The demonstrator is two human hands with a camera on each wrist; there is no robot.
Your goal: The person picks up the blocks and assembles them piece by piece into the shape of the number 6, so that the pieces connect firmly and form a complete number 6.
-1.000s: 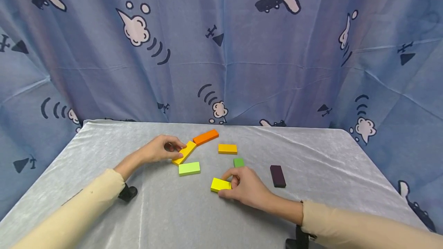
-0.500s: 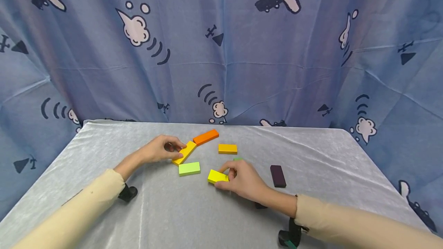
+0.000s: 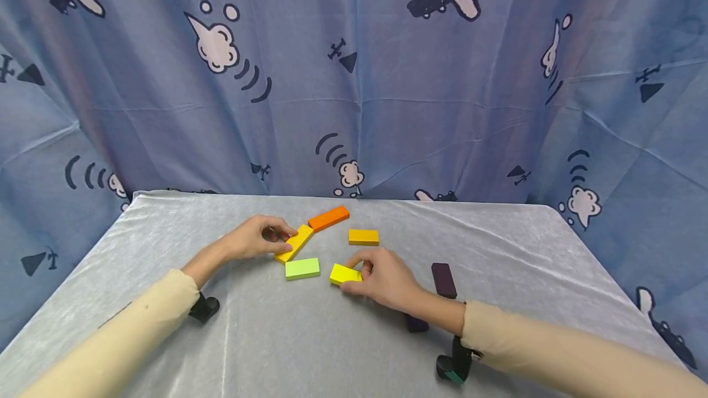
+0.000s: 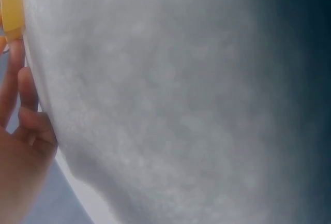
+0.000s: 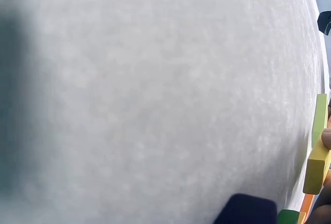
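My left hand [image 3: 257, 238] pinches the near end of a golden-yellow block [image 3: 298, 243] between thumb and fingers. That block lies slantwise on the cloth, its far corner meeting an orange block [image 3: 329, 218]. Just in front of it sits a light green block [image 3: 302, 269]. To the right of the light green one, my right hand [image 3: 387, 278] holds a bright yellow block [image 3: 342, 274] by its right end, a small gap between the two blocks. A darker green block [image 5: 288, 217] shows in the right wrist view but is hidden behind my right hand in the head view.
Another golden block [image 3: 363, 237] lies beyond my right hand. One dark block [image 3: 444, 280] is to the right, and a second dark block [image 3: 416, 323] is partly covered by my right wrist. A grey cloth [image 3: 276, 349] covers the table; a blue printed curtain [image 3: 398, 78] hangs behind.
My right hand has moved forward and left with the bright yellow block, closer to the light green one. It now covers the darker green block, and a dark block has emerged below the wrist. My left hand stays put.
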